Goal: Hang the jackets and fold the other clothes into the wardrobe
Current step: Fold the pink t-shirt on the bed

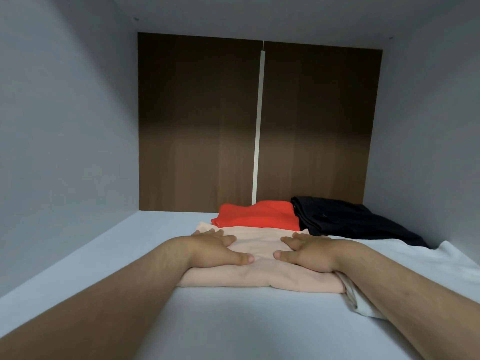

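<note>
- The left hand [218,248] lies palm down with its fingers stretched out flat, pressing on the left part of a folded pale pink cloth garment [259,278]; it grips nothing.
- The right hand [306,252] lies the same way on the right part of that garment, fingers spread and flat, thumb pointing inward toward the other thumb, with nothing held.
- The pale pink garment rests on the white wardrobe shelf [233,323], about midway across it, its folded edge toward the camera.
- A crumpled white cloth [454,261] lies just beside the pink garment on the right. The right forearm crosses over it, and part of it is tucked under the pink garment's right corner.
- A folded bright red garment [257,216] sits directly behind the pink one, touching its far edge.
- A folded black garment [345,219] lies just to the right of the red one, against it, reaching toward the right wall.
- Behind everything stands the dark brown wood-grain back panel [197,126], split by a thin white vertical strip [258,126].
- Pale grey side walls [65,126] close in the compartment.
</note>
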A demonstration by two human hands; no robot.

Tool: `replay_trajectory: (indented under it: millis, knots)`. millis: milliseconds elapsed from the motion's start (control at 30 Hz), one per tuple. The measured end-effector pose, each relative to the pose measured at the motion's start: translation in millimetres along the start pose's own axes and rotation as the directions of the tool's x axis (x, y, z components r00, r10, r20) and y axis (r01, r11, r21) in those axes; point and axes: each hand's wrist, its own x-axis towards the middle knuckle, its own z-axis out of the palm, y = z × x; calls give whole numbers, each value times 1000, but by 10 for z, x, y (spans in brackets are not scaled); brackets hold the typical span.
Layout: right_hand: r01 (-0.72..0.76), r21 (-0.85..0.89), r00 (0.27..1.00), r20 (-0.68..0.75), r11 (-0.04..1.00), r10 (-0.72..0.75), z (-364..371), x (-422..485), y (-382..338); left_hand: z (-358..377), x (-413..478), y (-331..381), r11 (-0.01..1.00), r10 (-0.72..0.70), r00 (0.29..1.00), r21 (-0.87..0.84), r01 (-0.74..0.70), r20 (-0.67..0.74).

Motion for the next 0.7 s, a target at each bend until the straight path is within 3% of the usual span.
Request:
replay_trajectory:
  millis: [133,333,500,700]
  knots:
    - [0,29,999,-42,1000,2,-1,-18,-11,-20,-23,-12,999,-11,1000,-37,11,6]
    - [79,207,938,-346,975,-2,-12,-189,-89,-133,-78,12,996,86,992,7,-85,-89]
    - [44,35,873,-487,998,-21,-117,-552,-15,-228,-176,87,979,202,958,82,-188,-203]
    - [-138,-127,840,-541,982,48,-124,-1480,183,-274,-533,374,945,325,917,107,-308,-233]
